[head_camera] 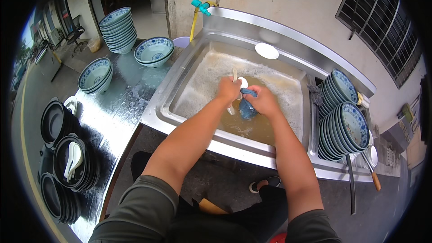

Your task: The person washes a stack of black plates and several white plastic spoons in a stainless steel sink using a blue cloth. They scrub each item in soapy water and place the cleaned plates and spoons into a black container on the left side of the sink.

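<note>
Over the stainless steel sink [189, 116] of murky, foamy water, both of my hands are close together. My left hand [230, 89] grips several white soup spoons [242, 82]; one handle sticks up above the fist and another end points down towards the water. In my right hand [264, 100] is a wet blue cloth [248, 109], bunched against the spoons, its lower part hanging at the water's surface. Fingers and cloth hide part of the spoons. A white dish [266, 51] sits on the sink's back ledge.
Patterned bowls stand in stacks on the metal table [135, 84] at left and in the rack at right [344, 131]. Black pots [76, 162] line the table's outer edge, two spoons in one. Behind the sink is a tap [204, 1]. Utensil handles [351, 185] jut out front right.
</note>
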Motion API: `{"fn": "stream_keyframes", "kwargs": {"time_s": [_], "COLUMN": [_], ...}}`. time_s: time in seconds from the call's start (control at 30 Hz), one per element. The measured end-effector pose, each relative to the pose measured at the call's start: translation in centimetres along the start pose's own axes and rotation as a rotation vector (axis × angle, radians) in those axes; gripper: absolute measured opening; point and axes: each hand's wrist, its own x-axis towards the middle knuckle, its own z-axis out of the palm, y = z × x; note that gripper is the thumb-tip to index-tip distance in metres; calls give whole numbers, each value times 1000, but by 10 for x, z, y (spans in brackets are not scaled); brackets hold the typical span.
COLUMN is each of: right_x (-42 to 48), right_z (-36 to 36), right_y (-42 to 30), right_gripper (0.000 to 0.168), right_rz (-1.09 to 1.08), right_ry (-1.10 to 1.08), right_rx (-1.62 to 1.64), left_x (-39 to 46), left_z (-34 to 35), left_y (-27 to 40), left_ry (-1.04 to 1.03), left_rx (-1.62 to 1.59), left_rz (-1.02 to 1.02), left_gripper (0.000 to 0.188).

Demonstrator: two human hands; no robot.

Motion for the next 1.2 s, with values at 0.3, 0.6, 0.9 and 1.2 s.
{"fn": "stream_keyframes", "kwargs": {"time_s": [0.3, 0.6, 0.9, 1.2], "right_x": [-3, -4, 12, 5], "right_z": [1, -13, -8, 9], "right_y": [-4, 37, 40, 14], "right_gripper": [22, 24, 21, 20], "right_rz": [-98, 60, 356, 114], "right_ry": [30, -391, -235, -89], "right_rx": [-30, -468, 401, 309], "left_x": [7, 14, 16, 7], "left_z": [-11, -12, -10, -3], "left_y": [5, -6, -12, -7], "left_ry": [189, 159, 83, 58], "left_rx": [49, 165, 341, 387], "left_rz": [120, 39, 166, 315], "left_gripper": [22, 23, 24, 27]}}
